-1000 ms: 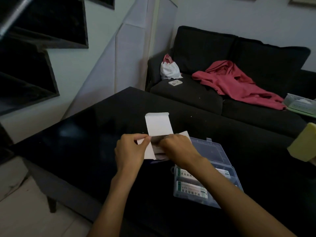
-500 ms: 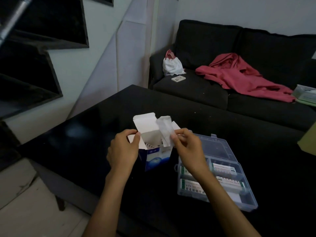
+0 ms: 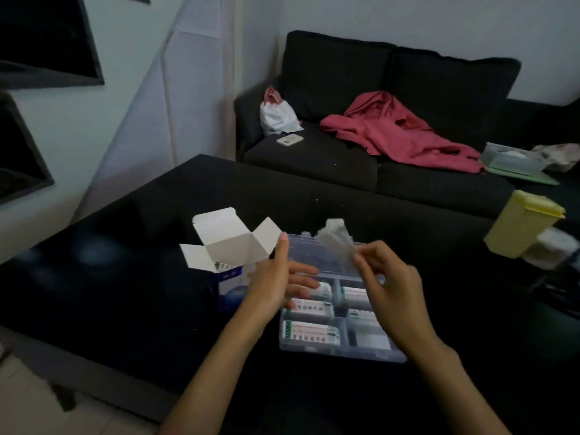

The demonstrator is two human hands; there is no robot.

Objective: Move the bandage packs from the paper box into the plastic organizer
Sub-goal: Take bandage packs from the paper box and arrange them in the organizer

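A bandage pack (image 3: 335, 243), pale and blurred, is pinched at its near end by the fingers of the right hand (image 3: 389, 287), which holds it tilted up above the far part of the plastic organizer (image 3: 332, 351). The organizer lies open on the black worktop (image 3: 125, 296), its clear lid folded back on the far side, and several of its compartments hold printed packs lying flat. Just left of it stands the paper box (image 3: 230, 262), blue and white, its white flaps spread open; more packs show inside its mouth. The left hand (image 3: 276, 284) is between box and organizer, fingers loosely extended, holding nothing. At the far right of the worktop stands a yellow container (image 3: 521, 227). Beyond is a dark sofa (image 3: 314, 158) with a red garment (image 3: 398, 130), a white bag (image 3: 277, 116) and a phone (image 3: 289, 139).
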